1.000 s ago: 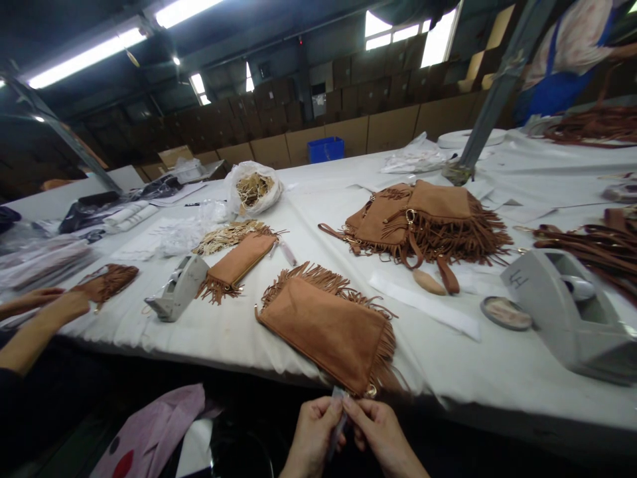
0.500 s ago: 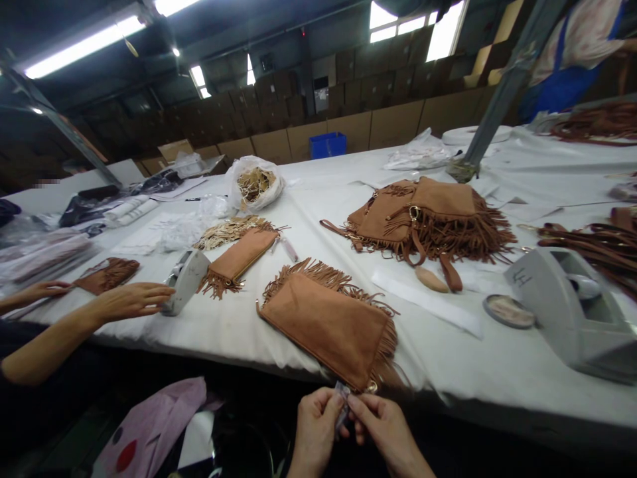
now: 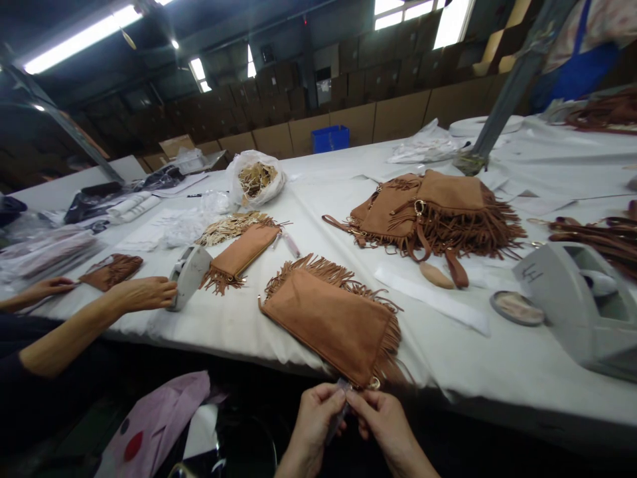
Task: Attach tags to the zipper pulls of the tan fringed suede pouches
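At the table's front edge, my left hand [image 3: 314, 419] is closed in a pinch on a small clear plastic wrapper [image 3: 337, 421]. My right hand [image 3: 382, 419] meets it from the other side, thumb and finger pinched on the top of the same wrapper. Whatever the fingertips cover cannot be made out. Just beyond lies a brown suede fringed bag [image 3: 326, 315], flat, its near corner with a gold ring [image 3: 374, 383] right above my fingers. Fringe shows along its far and right sides.
Tape dispensers stand left [image 3: 189, 277] and right [image 3: 577, 305]; a co-worker's hand [image 3: 149, 293] touches the left one. Around are a smaller brown pouch [image 3: 243, 252], a pile of fringed bags [image 3: 442, 206], a bag of tan fringe [image 3: 256, 179] and a metal post [image 3: 512, 93].
The co-worker's near hand has come up against the left tape dispenser. My hands stay pinched on the wrapper with slight finger movement, and the view has shifted a little.
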Demonstrator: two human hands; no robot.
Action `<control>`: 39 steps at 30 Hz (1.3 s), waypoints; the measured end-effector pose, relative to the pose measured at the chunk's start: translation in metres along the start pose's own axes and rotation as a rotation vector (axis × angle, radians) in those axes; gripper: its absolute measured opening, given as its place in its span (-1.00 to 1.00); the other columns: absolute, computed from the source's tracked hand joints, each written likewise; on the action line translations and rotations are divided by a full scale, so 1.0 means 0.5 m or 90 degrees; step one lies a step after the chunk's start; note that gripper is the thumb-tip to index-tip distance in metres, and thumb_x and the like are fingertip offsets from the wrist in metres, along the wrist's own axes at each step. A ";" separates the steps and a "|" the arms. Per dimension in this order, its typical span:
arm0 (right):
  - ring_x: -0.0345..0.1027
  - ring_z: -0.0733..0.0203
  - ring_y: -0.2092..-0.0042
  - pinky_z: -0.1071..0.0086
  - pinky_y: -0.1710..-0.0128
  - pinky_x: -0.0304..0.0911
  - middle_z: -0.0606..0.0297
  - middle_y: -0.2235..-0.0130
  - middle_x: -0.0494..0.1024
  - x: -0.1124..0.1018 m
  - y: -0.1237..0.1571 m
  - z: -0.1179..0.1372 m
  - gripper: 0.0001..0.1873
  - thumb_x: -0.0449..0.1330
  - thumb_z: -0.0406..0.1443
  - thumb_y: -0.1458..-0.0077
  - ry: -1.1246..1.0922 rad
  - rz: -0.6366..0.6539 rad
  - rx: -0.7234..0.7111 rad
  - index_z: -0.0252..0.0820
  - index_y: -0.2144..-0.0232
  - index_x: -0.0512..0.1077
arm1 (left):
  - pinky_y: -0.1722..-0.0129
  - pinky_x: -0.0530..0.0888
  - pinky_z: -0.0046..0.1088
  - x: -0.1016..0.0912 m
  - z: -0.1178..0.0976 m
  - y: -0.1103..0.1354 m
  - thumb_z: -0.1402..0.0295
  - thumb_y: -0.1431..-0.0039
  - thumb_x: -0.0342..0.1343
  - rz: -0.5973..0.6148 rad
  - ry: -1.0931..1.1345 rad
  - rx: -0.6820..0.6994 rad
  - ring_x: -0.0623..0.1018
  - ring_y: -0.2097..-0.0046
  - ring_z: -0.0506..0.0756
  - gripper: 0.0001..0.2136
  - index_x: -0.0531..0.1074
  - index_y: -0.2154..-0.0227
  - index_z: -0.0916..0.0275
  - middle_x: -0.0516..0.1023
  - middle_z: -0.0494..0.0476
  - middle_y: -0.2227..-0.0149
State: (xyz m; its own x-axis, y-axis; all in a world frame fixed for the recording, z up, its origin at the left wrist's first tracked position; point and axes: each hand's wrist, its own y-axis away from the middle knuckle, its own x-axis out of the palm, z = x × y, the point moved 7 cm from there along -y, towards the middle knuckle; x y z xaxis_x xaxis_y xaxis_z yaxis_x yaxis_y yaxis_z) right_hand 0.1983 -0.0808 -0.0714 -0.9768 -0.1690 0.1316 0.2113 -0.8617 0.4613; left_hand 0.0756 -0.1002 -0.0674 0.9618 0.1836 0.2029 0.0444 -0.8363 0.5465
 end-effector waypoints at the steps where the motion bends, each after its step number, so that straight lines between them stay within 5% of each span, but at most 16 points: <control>1: 0.11 0.39 0.69 0.47 0.65 -0.03 0.38 0.72 0.33 -0.001 0.000 0.001 -0.46 0.27 0.12 0.21 0.009 0.003 -0.001 -0.28 0.65 0.40 | 0.64 0.18 -0.57 -0.002 -0.001 -0.002 0.09 0.18 0.31 -0.009 -0.008 -0.003 0.34 0.64 -0.08 -0.60 0.55 0.44 0.40 0.50 0.08 0.59; 12: 0.13 0.38 0.69 0.46 0.64 0.00 0.40 0.73 0.31 -0.003 0.002 -0.002 -0.49 0.29 0.09 0.24 -0.038 -0.052 0.013 -0.24 0.70 0.36 | 0.54 0.23 -0.55 0.007 -0.032 -0.002 0.15 0.20 0.33 -0.040 -0.006 0.090 0.30 0.60 -0.09 -0.66 0.49 0.65 0.40 0.44 0.05 0.67; 20: 0.10 0.38 0.73 0.46 0.68 -0.05 0.39 0.77 0.29 -0.001 0.000 0.003 -0.48 0.26 0.10 0.23 0.005 -0.071 0.030 -0.25 0.74 0.34 | 0.51 0.38 -0.49 0.008 -0.024 0.023 0.08 -0.01 0.19 -0.092 -0.086 0.146 0.44 0.50 0.03 -0.63 0.57 0.40 0.37 0.56 0.16 0.50; 26: 0.11 0.39 0.72 0.46 0.69 -0.01 0.38 0.75 0.31 0.004 0.003 0.010 -0.50 0.30 0.06 0.25 -0.038 -0.064 0.038 -0.26 0.74 0.37 | 0.38 0.43 -0.45 0.011 -0.046 0.053 0.13 -0.16 0.06 -0.166 -0.298 0.263 0.50 0.42 0.09 -0.68 0.60 0.35 0.24 0.59 0.19 0.43; 33: 0.14 0.39 0.70 0.48 0.68 0.05 0.36 0.74 0.33 0.018 0.006 0.007 -0.52 0.36 0.01 0.29 -0.125 -0.048 0.056 -0.28 0.76 0.38 | 0.25 0.48 -0.43 0.028 -0.031 0.080 0.31 -0.28 -0.13 -0.055 -0.424 0.410 0.54 0.29 0.12 -0.63 0.42 -0.06 0.22 0.53 0.30 0.30; 39: 0.22 0.38 0.62 0.50 0.62 0.17 0.32 0.67 0.39 0.030 0.018 0.004 -0.55 0.40 -0.03 0.32 -0.225 -0.007 0.111 -0.33 0.69 0.43 | 0.21 0.50 -0.40 0.025 -0.031 0.088 0.37 -0.29 -0.19 -0.005 -0.468 0.452 0.55 0.21 0.14 -0.60 0.35 -0.11 0.24 0.53 0.38 0.22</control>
State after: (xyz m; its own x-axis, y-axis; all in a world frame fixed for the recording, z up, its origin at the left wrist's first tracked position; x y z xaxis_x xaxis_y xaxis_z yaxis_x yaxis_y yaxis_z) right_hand 0.1854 -0.0901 -0.0633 -0.9132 0.0409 0.4056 0.2332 -0.7637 0.6020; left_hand 0.0855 -0.1265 -0.0282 0.8776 0.0278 -0.4785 -0.0289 -0.9934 -0.1108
